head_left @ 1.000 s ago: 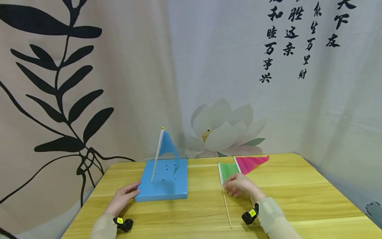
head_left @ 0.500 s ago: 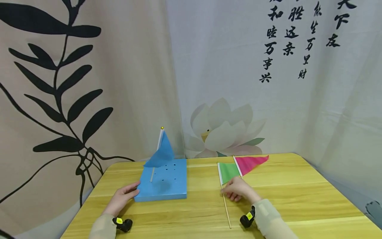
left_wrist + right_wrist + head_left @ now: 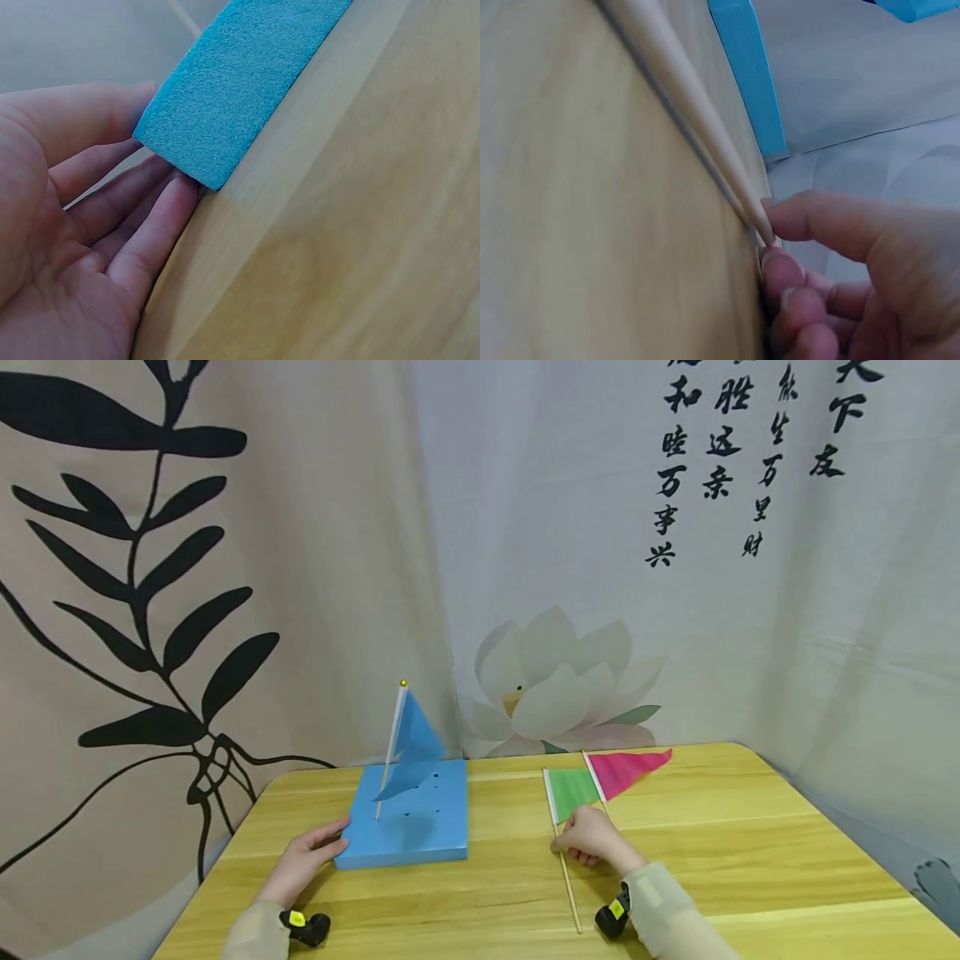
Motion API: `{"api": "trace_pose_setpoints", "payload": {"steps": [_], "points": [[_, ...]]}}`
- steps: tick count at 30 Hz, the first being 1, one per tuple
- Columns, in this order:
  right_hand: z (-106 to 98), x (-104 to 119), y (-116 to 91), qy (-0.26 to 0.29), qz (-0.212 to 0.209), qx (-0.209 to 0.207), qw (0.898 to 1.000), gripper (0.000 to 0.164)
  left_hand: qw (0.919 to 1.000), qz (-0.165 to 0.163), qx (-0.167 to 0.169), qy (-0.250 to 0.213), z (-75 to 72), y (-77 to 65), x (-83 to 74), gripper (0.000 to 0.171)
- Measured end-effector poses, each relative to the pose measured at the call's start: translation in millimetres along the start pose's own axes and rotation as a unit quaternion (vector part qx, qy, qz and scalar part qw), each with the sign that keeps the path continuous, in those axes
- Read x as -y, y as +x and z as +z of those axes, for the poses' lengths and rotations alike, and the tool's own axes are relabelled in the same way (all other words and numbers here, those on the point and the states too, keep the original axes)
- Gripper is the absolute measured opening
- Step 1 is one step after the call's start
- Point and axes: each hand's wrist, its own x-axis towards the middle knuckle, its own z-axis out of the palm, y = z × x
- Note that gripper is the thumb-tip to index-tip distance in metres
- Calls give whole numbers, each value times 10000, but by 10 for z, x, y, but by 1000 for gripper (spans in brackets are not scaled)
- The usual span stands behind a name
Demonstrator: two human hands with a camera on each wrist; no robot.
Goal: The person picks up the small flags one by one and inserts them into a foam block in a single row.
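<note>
My left hand rests against the near left side of a blue foam block; in the left wrist view its fairly straight thumb and fingers touch the block's corner. Upright in the block, leaning slightly, stands a blue flag with a gold-tipped pole. Farther right, my right hand pinches the thin wooden stick of a green flag between thumb and forefinger. The stick lies close over the table in the right wrist view. Beside it is a pink pennant, its stick partly hidden behind the right hand.
The wooden table carries the block and flags. Several small holes dot the block's top. A curtain printed with leaves, a lotus and characters hangs right behind the table's back edge.
My right hand has shifted slightly left and closed its fingertips on the green flag's stick. The blue flag's cloth has swung about on its pole. My left hand stays at the block.
</note>
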Motion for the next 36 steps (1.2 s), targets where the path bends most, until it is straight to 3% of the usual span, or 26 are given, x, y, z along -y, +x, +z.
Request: {"api": "trace_pose_setpoints", "payload": {"steps": [5, 12, 16, 22, 36], "points": [[-25, 10, 12, 31, 67, -19, 10000, 28, 10000, -32, -31, 40, 7, -39, -16, 57], [-90, 2, 3, 878, 509, 182, 9947, 16, 10000, -42, -15, 75, 8, -37, -13, 57], [-109, -47, 5, 1473, 538, 396, 9868, 11, 10000, -7, 3, 50, 9, -40, -3, 56], [-117, -120, 31, 2263, 626, 714, 9694, 20, 10000, -49, -30, 19, 14, -46, -12, 55], [-173, -113, 84, 3019, 764, 1005, 9450, 28, 9999, -137, 54, -29, 3, -11, -19, 57]]}}
